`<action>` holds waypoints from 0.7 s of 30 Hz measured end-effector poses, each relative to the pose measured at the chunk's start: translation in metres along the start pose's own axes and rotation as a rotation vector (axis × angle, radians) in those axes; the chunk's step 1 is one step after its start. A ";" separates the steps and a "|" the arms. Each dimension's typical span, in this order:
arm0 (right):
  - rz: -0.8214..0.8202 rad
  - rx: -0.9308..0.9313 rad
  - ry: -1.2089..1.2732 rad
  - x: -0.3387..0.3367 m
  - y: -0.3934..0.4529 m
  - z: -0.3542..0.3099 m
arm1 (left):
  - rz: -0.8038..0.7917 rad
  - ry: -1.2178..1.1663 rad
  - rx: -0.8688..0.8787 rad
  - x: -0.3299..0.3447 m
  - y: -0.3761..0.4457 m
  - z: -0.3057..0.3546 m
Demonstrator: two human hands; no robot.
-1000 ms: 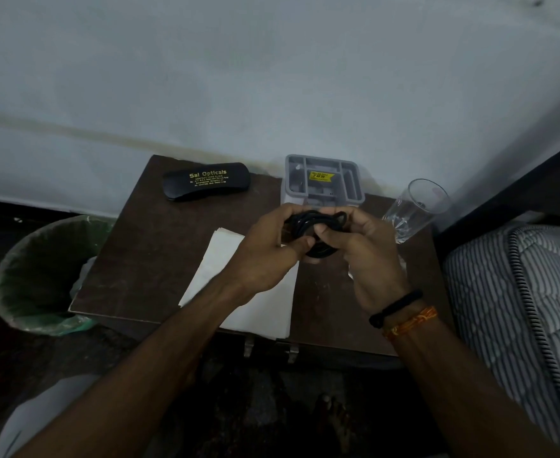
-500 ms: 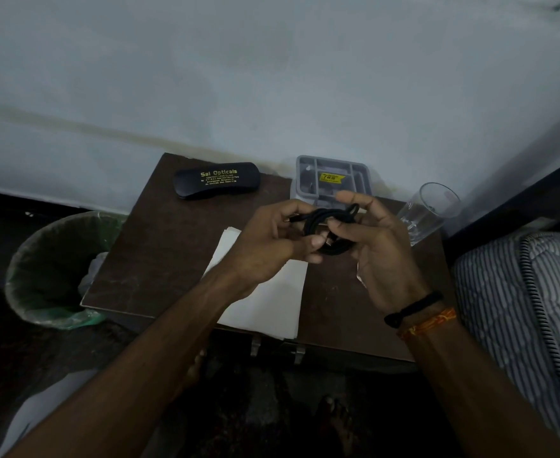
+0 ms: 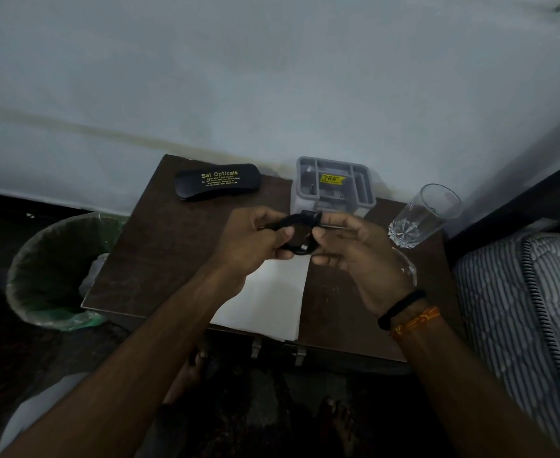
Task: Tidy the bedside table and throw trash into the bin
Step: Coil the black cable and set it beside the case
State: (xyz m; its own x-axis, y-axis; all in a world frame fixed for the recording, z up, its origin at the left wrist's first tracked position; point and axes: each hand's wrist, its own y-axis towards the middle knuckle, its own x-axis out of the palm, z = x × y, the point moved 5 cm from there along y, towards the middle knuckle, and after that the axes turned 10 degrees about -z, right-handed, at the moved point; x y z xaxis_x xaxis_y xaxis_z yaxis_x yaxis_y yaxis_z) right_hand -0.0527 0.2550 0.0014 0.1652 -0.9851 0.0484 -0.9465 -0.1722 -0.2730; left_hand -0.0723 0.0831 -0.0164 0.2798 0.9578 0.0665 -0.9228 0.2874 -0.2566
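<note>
Coiled black cable (image 3: 300,231), light, limp, springy | pinched by left hand (image 3: 253,241) at 9, right hand (image 3: 348,247) at 3 | best gripped across loops.

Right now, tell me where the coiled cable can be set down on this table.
Bare wood lies between the spectacle case, the white paper and the table's bin-side edge. A narrower strip sits right of the paper. The back right is crowded: grey organiser, drinking glass.
</note>
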 end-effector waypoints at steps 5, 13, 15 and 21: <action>0.015 0.166 0.075 0.014 0.015 0.022 | 0.106 0.007 -0.105 -0.021 -0.003 -0.006; 0.207 0.264 0.209 0.026 0.043 0.041 | 0.164 0.146 -0.178 -0.042 -0.005 -0.014; 0.219 0.289 0.220 0.027 0.044 0.040 | 0.131 0.120 -0.171 -0.037 -0.006 -0.017; 0.095 0.292 0.184 0.057 0.052 0.022 | 0.127 0.019 -0.083 -0.057 -0.006 -0.012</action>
State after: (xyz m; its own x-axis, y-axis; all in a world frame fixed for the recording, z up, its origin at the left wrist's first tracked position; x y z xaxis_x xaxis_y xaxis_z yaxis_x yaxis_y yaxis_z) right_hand -0.0860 0.1903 -0.0315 0.0024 -0.9846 0.1750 -0.8316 -0.0992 -0.5465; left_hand -0.0795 0.0271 -0.0305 0.1684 0.9857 0.0101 -0.9261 0.1617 -0.3408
